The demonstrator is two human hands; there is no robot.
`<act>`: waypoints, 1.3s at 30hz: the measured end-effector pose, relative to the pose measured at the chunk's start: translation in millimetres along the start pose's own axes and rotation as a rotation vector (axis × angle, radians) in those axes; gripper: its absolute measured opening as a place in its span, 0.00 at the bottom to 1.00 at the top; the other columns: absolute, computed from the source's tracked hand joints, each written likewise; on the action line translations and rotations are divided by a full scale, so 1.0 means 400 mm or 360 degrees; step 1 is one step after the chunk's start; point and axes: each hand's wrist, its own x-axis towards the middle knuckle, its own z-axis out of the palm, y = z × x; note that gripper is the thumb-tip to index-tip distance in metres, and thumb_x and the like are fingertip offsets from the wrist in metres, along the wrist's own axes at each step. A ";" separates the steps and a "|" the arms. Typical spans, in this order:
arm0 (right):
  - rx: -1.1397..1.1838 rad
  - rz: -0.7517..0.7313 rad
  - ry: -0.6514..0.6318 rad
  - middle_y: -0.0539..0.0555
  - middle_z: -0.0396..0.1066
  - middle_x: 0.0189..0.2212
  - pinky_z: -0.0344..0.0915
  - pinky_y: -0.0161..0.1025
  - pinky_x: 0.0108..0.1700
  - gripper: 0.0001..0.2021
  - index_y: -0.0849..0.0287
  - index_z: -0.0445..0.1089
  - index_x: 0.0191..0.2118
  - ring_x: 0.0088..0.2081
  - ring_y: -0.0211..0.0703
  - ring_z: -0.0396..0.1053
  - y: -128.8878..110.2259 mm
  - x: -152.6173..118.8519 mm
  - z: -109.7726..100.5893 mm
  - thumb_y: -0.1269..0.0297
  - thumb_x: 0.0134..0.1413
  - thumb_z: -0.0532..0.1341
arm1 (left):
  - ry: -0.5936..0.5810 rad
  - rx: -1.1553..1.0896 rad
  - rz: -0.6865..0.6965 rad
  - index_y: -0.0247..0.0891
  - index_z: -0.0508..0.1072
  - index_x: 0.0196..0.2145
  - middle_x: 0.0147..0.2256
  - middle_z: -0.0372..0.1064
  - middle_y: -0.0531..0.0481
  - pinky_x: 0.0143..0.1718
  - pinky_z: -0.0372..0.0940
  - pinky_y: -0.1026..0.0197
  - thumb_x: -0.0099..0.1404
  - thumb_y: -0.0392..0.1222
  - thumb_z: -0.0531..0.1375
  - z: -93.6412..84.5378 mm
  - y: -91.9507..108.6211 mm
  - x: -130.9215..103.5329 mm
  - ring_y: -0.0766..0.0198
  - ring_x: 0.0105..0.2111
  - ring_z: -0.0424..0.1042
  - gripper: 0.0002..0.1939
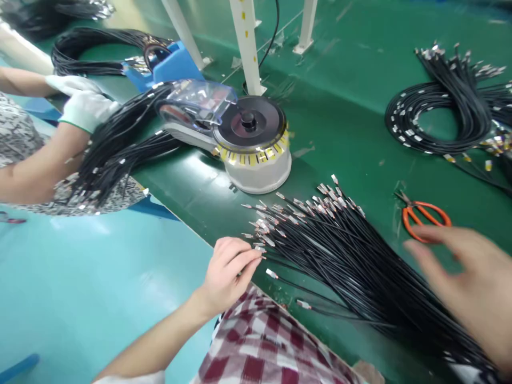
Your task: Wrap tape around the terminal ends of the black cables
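A thick bundle of black cables (340, 250) lies across the green table, its ends tipped with small pale connectors or tags. At the bundle's left edge my left hand (230, 274) is closed in a pinch on one cable end (262, 255). My right hand (472, 280), slightly blurred, is over the right side, thumb and forefinger apart. Its forefinger overlaps the handle of small orange-handled snips (428, 216) in view; whether it touches them I cannot tell. Two single cable ends (272, 273) stick out near the table's front edge.
A round tape dispenser (256, 170) with yellow tape pieces stands behind the bundle. Coiled black cables (440, 117) lie at the right. White posts (248, 48) rise at the back. On the left, a co-worker's gloved hands (88, 104) hold another cable bundle (120, 138) near a blue tape holder (172, 64).
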 end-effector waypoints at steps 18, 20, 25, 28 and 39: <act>0.1051 0.0003 -0.0268 0.49 0.73 0.26 0.64 0.36 0.31 0.06 0.56 0.71 0.30 0.27 0.38 0.67 -0.300 -0.159 0.011 0.65 0.60 0.64 | -0.0333 -0.2090 -0.1246 0.37 0.79 0.38 0.34 0.77 0.48 0.35 0.68 0.62 0.59 0.37 0.69 0.098 0.217 0.012 0.66 0.29 0.72 0.09; 0.1063 0.0027 -0.0312 0.50 0.73 0.26 0.64 0.36 0.31 0.07 0.56 0.71 0.30 0.28 0.38 0.68 -0.306 -0.161 0.016 0.65 0.59 0.64 | -0.0235 -0.2204 -0.1310 0.36 0.79 0.30 0.33 0.76 0.49 0.35 0.67 0.63 0.56 0.37 0.70 0.117 0.231 0.016 0.68 0.29 0.70 0.05; 0.1033 -0.0120 -0.0652 0.51 0.77 0.35 0.68 0.39 0.40 0.07 0.54 0.74 0.39 0.36 0.42 0.73 -0.245 -0.161 -0.003 0.60 0.64 0.59 | -0.0167 -0.2308 -0.1256 0.35 0.75 0.32 0.36 0.76 0.47 0.33 0.65 0.64 0.60 0.40 0.68 0.121 0.251 0.007 0.67 0.31 0.72 0.07; 0.0854 -0.0148 -0.0418 0.56 0.76 0.45 0.66 0.46 0.52 0.15 0.54 0.75 0.45 0.47 0.46 0.72 -0.168 -0.184 -0.012 0.60 0.70 0.51 | -0.0250 -0.2489 -0.1163 0.36 0.71 0.35 0.38 0.78 0.44 0.34 0.66 0.62 0.65 0.42 0.64 0.117 0.272 0.007 0.64 0.33 0.75 0.07; 0.0630 -0.0295 -0.0404 0.56 0.69 0.57 0.61 0.55 0.61 0.15 0.50 0.77 0.47 0.59 0.51 0.65 0.054 -0.223 -0.028 0.58 0.68 0.53 | -0.0405 -0.2305 -0.0548 0.42 0.68 0.37 0.29 0.75 0.49 0.35 0.69 0.53 0.71 0.43 0.57 0.009 0.325 -0.027 0.59 0.31 0.74 0.04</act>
